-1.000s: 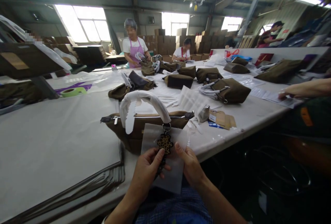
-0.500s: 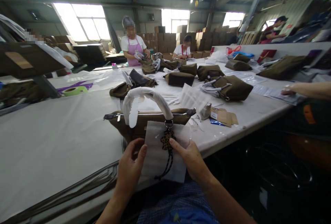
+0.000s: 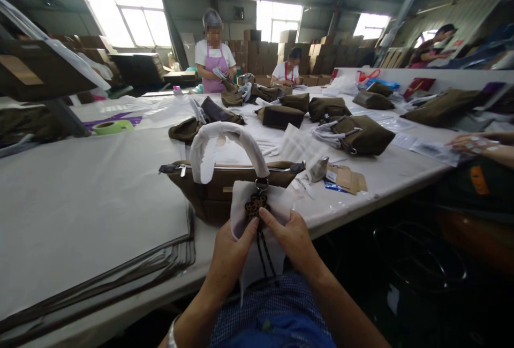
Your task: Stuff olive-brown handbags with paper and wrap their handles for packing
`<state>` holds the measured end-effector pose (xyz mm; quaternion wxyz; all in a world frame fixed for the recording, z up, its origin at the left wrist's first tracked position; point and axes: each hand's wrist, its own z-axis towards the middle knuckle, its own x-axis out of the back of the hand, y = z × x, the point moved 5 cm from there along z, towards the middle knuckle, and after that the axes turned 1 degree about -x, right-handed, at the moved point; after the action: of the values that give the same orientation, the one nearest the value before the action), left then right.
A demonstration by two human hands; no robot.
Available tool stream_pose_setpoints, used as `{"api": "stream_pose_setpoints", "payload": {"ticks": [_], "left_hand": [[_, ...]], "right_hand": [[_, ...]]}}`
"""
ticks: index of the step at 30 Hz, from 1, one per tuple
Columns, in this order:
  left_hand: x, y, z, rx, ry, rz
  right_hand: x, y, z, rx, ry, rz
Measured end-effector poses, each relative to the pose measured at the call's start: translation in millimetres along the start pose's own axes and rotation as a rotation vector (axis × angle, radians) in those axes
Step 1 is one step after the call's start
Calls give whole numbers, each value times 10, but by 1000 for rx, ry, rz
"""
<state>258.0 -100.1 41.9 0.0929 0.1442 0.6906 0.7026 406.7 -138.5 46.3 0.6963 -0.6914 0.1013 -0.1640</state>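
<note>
A brown handbag stands at the near edge of the long table, its handle wrapped in white foam. A leopard-print charm with dark cords hangs from a ring at the handle's right end. A white sheet lies behind the charm. My left hand and my right hand pinch the sheet's two sides and fold them inward around the charm, thumbs meeting just below it.
Several more brown bags lie across the table, with tags and packets near my bag. A stack of flat sheets lies at the left. Two people work at the far end; another person's hand rests at the right edge.
The sheet was held flat and wide behind the charm; both hands have come together and gathered it around the charm. The view has tilted slightly.
</note>
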Motion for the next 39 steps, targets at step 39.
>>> {"api": "stream_pose_setpoints", "payload": {"ticks": [39], "left_hand": [[-35, 96, -160, -570, 217, 744]], "right_hand": [[-210, 53, 136, 117, 153, -92]]}}
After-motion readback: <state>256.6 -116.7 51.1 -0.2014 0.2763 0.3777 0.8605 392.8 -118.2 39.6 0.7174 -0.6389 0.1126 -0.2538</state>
